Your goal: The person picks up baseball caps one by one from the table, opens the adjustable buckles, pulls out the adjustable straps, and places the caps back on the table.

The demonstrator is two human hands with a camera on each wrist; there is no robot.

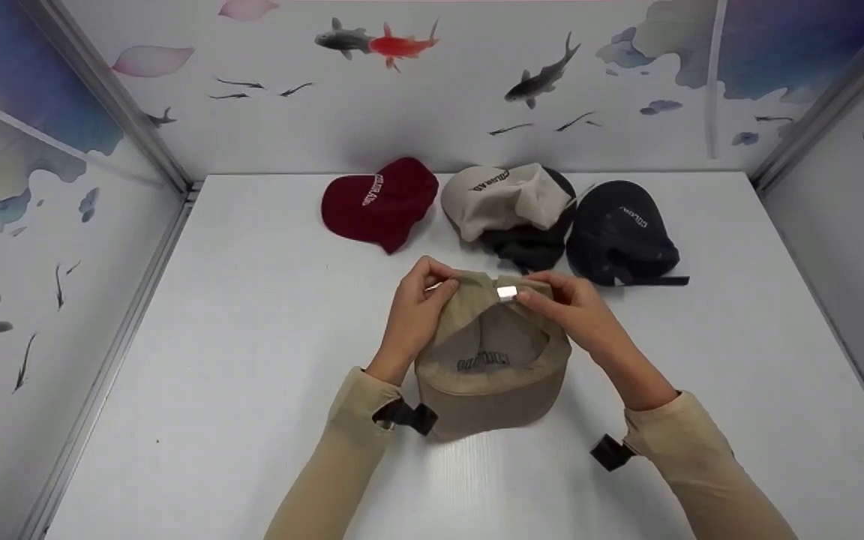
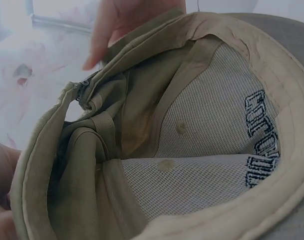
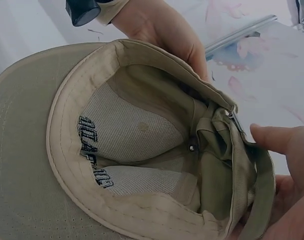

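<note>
A khaki cap (image 1: pixel 488 382) lies upside down at the middle of the white table (image 1: pixel 237 315), its brim toward me. My left hand (image 1: pixel 438 289) pinches the back strap on the left. My right hand (image 1: pixel 535 295) pinches the strap on the right, right beside the metal buckle (image 1: pixel 507 292). The left wrist view looks into the khaki cap (image 2: pixel 201 125), showing its mesh lining, dark lettering and the buckle (image 2: pixel 82 90). In the right wrist view the cap (image 3: pixel 132 135) fills the frame, with the left hand (image 3: pixel 166 35) on its rim and right-hand fingers (image 3: pixel 284 145) by the strap.
At the back of the table lie a maroon cap (image 1: pixel 379 201), a beige cap (image 1: pixel 499 196) resting on a dark cap (image 1: pixel 529 246), and a navy cap (image 1: pixel 619 232). Fish-patterned walls (image 1: pixel 432 97) enclose the table on three sides.
</note>
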